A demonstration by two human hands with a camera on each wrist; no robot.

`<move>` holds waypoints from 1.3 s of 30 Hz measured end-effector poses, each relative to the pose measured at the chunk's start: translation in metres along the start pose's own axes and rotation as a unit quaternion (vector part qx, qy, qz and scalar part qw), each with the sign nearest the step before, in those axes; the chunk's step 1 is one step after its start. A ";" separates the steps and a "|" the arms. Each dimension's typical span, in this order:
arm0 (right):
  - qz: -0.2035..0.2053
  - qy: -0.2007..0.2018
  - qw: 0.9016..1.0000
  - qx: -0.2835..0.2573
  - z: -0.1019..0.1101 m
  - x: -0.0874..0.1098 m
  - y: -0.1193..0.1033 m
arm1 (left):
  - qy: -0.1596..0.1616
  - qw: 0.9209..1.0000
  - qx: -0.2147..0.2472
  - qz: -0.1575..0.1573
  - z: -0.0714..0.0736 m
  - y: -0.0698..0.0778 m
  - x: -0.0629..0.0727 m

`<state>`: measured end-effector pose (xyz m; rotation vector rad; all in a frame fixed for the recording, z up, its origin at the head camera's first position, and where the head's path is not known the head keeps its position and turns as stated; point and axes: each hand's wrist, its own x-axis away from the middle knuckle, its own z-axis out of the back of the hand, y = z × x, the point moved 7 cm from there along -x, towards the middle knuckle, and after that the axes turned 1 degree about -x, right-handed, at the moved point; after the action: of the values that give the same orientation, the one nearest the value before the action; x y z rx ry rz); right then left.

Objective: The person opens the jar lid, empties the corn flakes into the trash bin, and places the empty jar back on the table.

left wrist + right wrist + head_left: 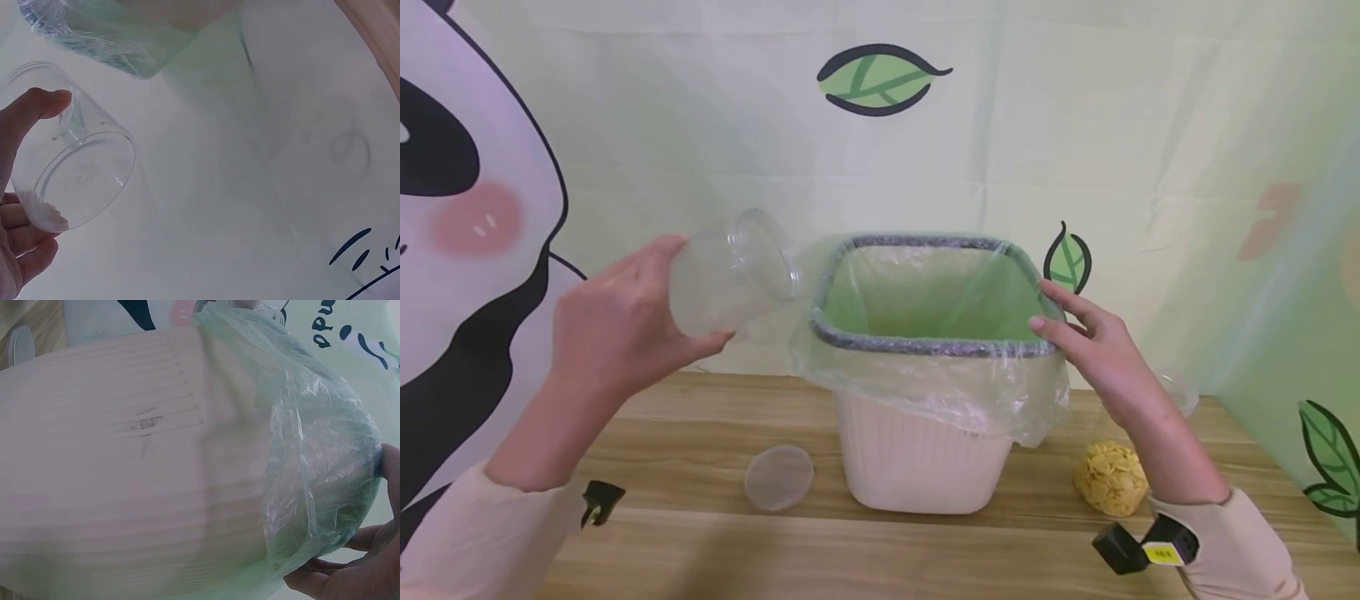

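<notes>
Wood-grain tabletop (677, 467); L hand (625, 325) grips clear cyl. plastic jar (715, 279), tilted just L of white ribbed plastic bin (925, 467) w/ translucent green liner (940, 392); R hand (1101, 358) pinches bin's grey rim (917, 344). Prob. jar-to-bin step; next likely needs jar over bin, rim steady.

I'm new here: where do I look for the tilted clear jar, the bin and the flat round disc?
Clear jar (724, 277): head view, on its side wall.
Bin (925, 465): head view, front wall below the bag.
Flat round disc (778, 477): head view, middle of its face.
</notes>
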<state>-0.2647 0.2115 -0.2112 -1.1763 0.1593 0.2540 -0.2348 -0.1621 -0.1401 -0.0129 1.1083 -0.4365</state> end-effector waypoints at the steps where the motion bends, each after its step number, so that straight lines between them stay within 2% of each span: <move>1: 0.000 0.001 1.000 0.000 0.000 0.000 0.000 | -0.003 1.000 0.001 0.003 0.000 -0.001 0.001; 6: 0.000 0.000 1.000 -0.001 0.000 -0.001 0.000 | -0.025 0.999 0.017 0.029 -0.002 -0.007 0.008; 12: -0.001 0.002 1.000 -0.002 -0.001 -0.001 0.000 | -0.036 0.997 0.040 0.063 -0.004 -0.014 0.016; 21: -0.001 0.001 1.000 -0.003 -0.001 0.000 -0.001 | -0.054 0.989 0.088 0.105 -0.008 -0.023 0.029; 29: -0.002 0.001 1.000 -0.003 -0.001 -0.001 -0.001 | -0.043 0.988 0.090 0.116 -0.011 -0.032 0.043; 39: 0.000 0.002 1.000 0.000 -0.001 0.000 -0.001 | -0.050 0.984 0.106 0.136 -0.017 -0.037 0.059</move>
<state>-0.2649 0.2098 -0.2108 -1.1759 0.1614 0.2512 -0.2401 -0.2135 -0.1904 0.2969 0.9442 -0.3031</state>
